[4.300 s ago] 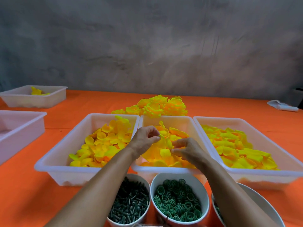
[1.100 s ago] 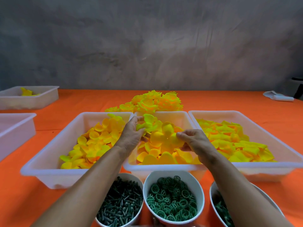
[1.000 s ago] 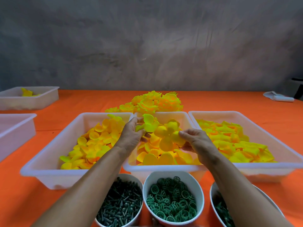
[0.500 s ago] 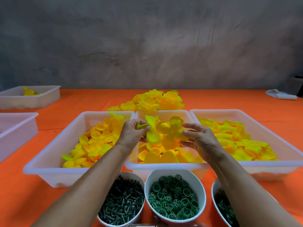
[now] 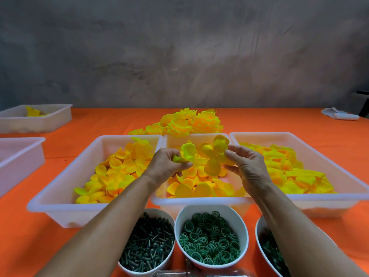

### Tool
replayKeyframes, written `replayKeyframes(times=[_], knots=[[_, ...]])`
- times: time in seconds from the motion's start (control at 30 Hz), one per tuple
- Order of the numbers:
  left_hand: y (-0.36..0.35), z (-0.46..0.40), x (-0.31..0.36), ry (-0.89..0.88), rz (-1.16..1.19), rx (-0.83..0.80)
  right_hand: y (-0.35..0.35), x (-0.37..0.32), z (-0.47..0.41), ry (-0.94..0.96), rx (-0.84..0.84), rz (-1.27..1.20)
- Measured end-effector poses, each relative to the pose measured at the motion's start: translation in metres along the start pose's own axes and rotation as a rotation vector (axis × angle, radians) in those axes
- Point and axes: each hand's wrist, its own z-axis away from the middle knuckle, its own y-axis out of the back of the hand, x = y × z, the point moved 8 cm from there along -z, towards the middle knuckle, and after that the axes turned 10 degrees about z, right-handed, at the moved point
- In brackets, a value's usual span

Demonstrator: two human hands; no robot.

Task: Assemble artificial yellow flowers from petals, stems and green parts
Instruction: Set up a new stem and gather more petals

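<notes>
Both hands are up over the middle tray [image 5: 199, 200]. The left hand [image 5: 167, 166] has its fingers curled, pinching a small yellow-green petal piece [image 5: 184, 154]; the right hand [image 5: 247, 166] pinches the edge of a 4-lobed yellow petal layer [image 5: 214, 156] between thumb and fingertips. These look thin, light and floppy, likely to crease if squeezed, so I'd hold them near the centre where the lobes meet, not out at the tips

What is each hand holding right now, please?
Left hand: pinching a small yellow-green petal piece.
Right hand: holding a larger yellow petal layer by its edge.
</notes>
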Motion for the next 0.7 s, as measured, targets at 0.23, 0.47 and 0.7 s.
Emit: replayKeyframes(times=[0.23,0.47,0.7], knots=[[0.005,0.003,0.005,-0.04,0.138,0.047,0.0,0.001,0.001,0.009,0.017,0.024],[0.009,0.001,0.009,-0.061,0.213,0.064,-0.005,0.002,0.0,-0.039,-0.025,0.013],[0.012,0.002,0.009,-0.059,0.212,0.098,-0.007,0.002,0.002,-0.051,-0.06,0.056]])
